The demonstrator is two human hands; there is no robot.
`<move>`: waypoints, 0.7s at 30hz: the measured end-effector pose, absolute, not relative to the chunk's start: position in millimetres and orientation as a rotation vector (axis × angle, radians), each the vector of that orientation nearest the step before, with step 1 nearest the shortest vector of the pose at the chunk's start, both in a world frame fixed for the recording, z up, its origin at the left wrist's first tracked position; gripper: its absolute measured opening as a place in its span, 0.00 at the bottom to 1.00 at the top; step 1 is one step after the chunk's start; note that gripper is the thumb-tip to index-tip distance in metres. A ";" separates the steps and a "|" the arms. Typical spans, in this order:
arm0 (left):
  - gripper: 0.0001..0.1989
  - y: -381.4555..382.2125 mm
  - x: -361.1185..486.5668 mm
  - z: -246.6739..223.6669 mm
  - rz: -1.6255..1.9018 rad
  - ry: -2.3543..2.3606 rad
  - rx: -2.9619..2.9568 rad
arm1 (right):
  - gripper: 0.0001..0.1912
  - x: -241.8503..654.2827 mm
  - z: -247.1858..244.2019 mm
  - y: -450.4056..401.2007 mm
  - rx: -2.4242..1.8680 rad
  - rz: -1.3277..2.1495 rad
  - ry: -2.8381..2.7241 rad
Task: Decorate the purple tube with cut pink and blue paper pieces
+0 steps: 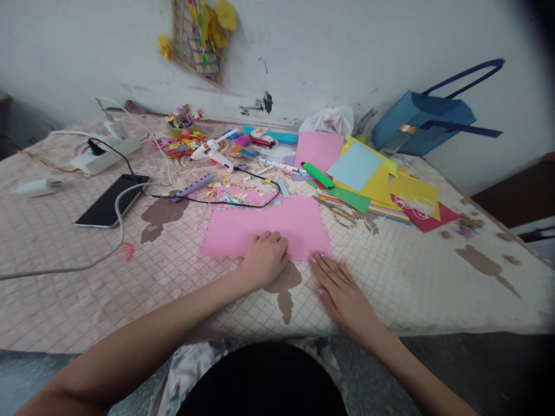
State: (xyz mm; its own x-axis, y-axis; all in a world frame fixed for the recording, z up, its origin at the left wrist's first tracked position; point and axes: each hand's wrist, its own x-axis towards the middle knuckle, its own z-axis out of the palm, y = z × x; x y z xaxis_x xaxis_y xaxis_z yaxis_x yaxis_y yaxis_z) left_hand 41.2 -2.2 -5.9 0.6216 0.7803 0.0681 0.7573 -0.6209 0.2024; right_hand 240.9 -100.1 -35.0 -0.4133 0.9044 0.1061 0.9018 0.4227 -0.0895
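A pink paper sheet (269,222) lies flat on the patterned tablecloth in front of me. My left hand (265,258) rests on its near edge with the fingers curled under in a fist. What is inside those fingers, if anything, is hidden. At the sheet's near right corner, my right hand (336,288) is laid flat, fingers stretched out, the fingertips touching the paper. Small paper scraps (238,198) are scattered over the sheet's far edge. A black cord loops across that edge from a white glue gun (213,155).
To the right are scissors (340,210), a green box cutter (318,174), stacked coloured paper (368,179) and a blue bag (425,123). On the left lie a phone (113,201), a power strip (106,156) and trailing cables. A flower-filled pot (182,128) stands at the back.
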 end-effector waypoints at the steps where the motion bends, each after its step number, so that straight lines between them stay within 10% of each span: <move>1: 0.08 -2.1 41.1 -5.6 0.221 1.281 2.684 | 0.28 245.5 -36.2 -101.4 -1.644 0.028 -2.506; 21: 0.08 -2.0 40.5 -6.9 0.237 1.278 2.704 | 0.10 219.0 -11.4 -64.8 -1.409 0.206 -2.060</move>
State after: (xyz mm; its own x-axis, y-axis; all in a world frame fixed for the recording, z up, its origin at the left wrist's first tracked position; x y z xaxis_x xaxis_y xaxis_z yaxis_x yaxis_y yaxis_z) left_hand 40.5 -2.0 -6.9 0.6267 0.7750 0.0814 0.7527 -0.6291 0.1940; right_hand 219.0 -64.8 -11.4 -0.2325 0.8838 0.4060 0.7860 0.4166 -0.4568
